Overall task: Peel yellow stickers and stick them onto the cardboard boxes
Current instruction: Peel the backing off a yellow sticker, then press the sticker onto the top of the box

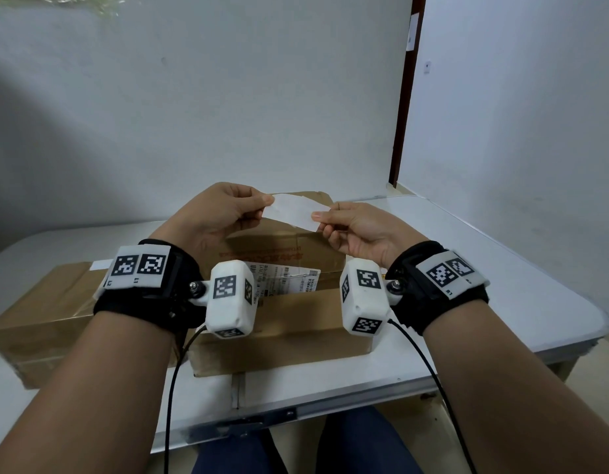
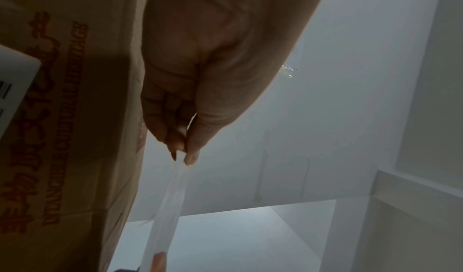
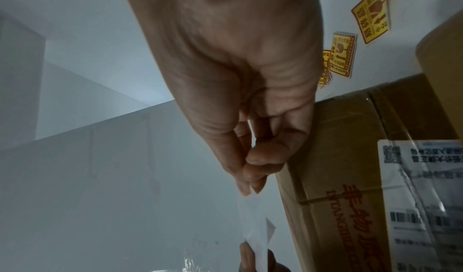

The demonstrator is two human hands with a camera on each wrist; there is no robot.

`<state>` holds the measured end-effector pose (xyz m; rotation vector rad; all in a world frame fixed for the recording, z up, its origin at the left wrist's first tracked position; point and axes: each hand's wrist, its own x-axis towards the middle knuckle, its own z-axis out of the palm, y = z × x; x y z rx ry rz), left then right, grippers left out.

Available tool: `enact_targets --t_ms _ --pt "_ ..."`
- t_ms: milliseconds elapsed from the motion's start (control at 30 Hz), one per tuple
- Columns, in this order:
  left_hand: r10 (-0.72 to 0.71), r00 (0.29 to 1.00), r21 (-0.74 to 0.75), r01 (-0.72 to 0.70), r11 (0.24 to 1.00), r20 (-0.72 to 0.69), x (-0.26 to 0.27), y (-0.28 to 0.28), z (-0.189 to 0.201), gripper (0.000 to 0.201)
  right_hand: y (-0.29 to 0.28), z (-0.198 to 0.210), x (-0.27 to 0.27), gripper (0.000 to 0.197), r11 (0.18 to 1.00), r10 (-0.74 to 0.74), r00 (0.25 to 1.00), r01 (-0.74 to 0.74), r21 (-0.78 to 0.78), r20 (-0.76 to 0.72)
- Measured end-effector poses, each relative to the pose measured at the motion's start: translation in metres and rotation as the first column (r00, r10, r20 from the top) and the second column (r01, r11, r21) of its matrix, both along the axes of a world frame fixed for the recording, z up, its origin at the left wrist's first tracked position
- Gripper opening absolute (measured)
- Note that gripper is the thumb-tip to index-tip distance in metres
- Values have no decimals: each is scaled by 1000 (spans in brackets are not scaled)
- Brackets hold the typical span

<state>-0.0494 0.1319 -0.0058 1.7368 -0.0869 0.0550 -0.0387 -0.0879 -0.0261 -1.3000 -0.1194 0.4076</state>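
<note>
Both hands hold one white paper strip [image 1: 296,212] stretched between them in the air, above the cardboard boxes. My left hand [image 1: 267,203] pinches its left end with thumb and fingers; the left wrist view shows the same pinch [image 2: 185,157] on the strip [image 2: 170,207]. My right hand [image 1: 319,220] pinches the right end, as the right wrist view [image 3: 250,191] confirms. No yellow shows on the side of the strip I see. Several yellow stickers [image 3: 371,20] lie on the table beyond the box [image 3: 338,157].
A cardboard box with red print and a white shipping label [image 1: 282,282] sits under the hands, with a lower box [image 1: 296,323] in front and another box [image 1: 50,302] to the left. All stand on a white table [image 1: 484,285] against a white wall.
</note>
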Motion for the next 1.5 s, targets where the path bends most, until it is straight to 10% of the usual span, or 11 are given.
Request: enact_targets --t_ms 333,467,700,1033,1167,1500 --pt "42 999 -33 -42 999 -9 6 0 1 13 -9 0 3 18 999 -48 998 48 -2 -43" --pt "220 973 -100 -213 972 64 10 32 3 14 -40 -11 6 17 978 -182 974 194 83 -133" --pt "130 984 23 -134 991 125 12 2 9 16 -45 -30 23 37 869 -474 875 483 104 -101" --pt "9 954 308 -105 946 298 0 -17 22 19 -36 -24 27 54 869 -336 941 324 -374 36" --pt "-59 871 554 -256 792 487 -8 -23 30 15 -26 -1 29 26 853 -443 854 495 -165 271" --pt "-545 600 804 -515 298 586 -10 -21 32 22 19 28 6 11 987 -26 985 53 -155 170"
